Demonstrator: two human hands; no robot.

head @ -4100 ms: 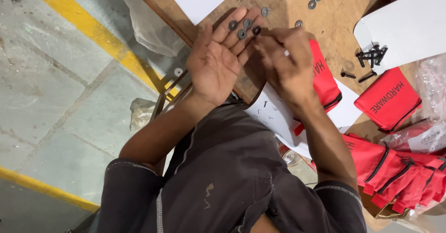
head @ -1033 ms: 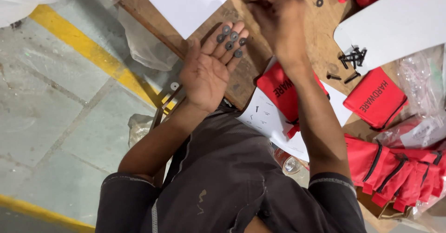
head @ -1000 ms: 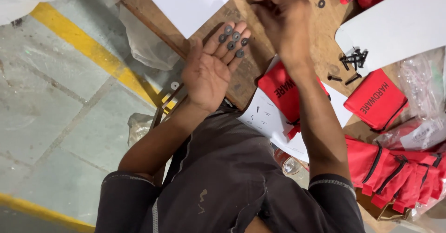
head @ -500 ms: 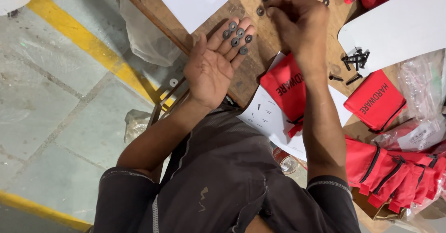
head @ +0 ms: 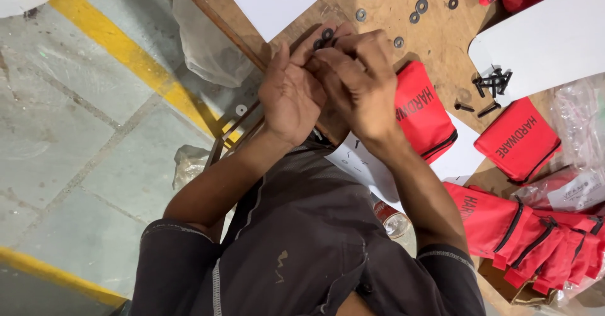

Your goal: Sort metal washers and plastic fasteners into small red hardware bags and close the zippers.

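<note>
1. Left hand lies palm up, cupped so the washers rest on its fingers.
2. Right hand pinches 1 washer there.
3. Spare washers lie on bench.

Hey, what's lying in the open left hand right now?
A few dark round washers rest on the fingers of the left hand. The right hand lies across it with its fingers at those washers, hiding part of the palm, so anything under there and the full count can't be seen.

One head-worn camera looks steeply down from close above the left hand and right hand, with the wooden table beyond them.
</note>
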